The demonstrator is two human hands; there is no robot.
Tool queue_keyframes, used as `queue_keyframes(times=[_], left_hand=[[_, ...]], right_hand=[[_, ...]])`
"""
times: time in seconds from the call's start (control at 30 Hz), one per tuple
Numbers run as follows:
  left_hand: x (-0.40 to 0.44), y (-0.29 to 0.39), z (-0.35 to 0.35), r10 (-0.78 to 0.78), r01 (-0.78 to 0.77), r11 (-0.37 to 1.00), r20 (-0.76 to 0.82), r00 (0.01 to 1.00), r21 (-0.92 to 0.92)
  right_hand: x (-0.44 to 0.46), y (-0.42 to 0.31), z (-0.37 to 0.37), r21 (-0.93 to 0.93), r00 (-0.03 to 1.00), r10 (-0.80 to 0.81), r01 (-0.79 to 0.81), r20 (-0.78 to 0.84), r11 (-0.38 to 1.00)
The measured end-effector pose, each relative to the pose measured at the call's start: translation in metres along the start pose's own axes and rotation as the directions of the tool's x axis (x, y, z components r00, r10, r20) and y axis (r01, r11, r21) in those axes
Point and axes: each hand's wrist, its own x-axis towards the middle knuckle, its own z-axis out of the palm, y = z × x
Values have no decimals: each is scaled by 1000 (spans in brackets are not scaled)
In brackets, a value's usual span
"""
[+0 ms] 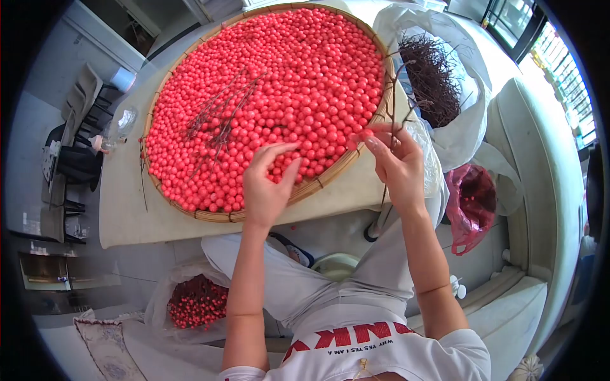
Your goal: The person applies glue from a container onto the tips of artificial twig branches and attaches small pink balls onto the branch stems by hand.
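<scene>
A wide round woven tray (309, 188) is filled with small coral-red balls (318, 82). Over its front part is my left hand (267, 184), thumb and fingers curved and apart, the fingertips close to the balls; I see nothing held between them. My right hand (401, 166) is at the tray's right rim, closed around a thin dark branching twig (393, 95) that stands roughly upright. A blurred red ball (361, 136) appears at the right fingertips. Several loose twigs (223, 117) lie on top of the balls at the left of the tray.
The tray rests on a cream-covered table (121, 209). At right, a white bag (467, 136) holds a bundle of dark twigs (432, 82), with a pink plastic bag (471, 206) below. Lower left, a clear bag (155, 305) contains red-tipped twigs (198, 301). A pale sofa (534, 159) stands at right.
</scene>
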Motion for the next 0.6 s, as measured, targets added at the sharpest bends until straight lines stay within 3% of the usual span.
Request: queue_keyframes(times=[0.13, 0.23, 0.37, 0.47, 0.53, 0.6], left_hand=[[11, 27, 23, 135, -135, 990, -3, 991, -49], [15, 34, 25, 60, -60, 991, -3, 998, -122], [14, 20, 21, -69, 63, 993, -61, 996, -98], [17, 3, 5, -16, 26, 996, -122, 992, 85], [13, -10, -5, 50, -12, 966, -141, 989, 258], [9, -26, -14, 92, -55, 956, -117, 989, 289]], right_hand=[[6, 9, 6, 117, 993, 104, -109, 53, 987], [9, 15, 14, 210, 982, 149, -171, 117, 963], [2, 9, 11, 141, 989, 148, -148, 9, 979], [-12, -11, -29, -74, 960, 24, -46, -279, 996], [-28, -16, -82, -48, 924, -124, 115, -363, 992], [-47, -31, -124, -264, 789, -247, 111, -562, 958]])
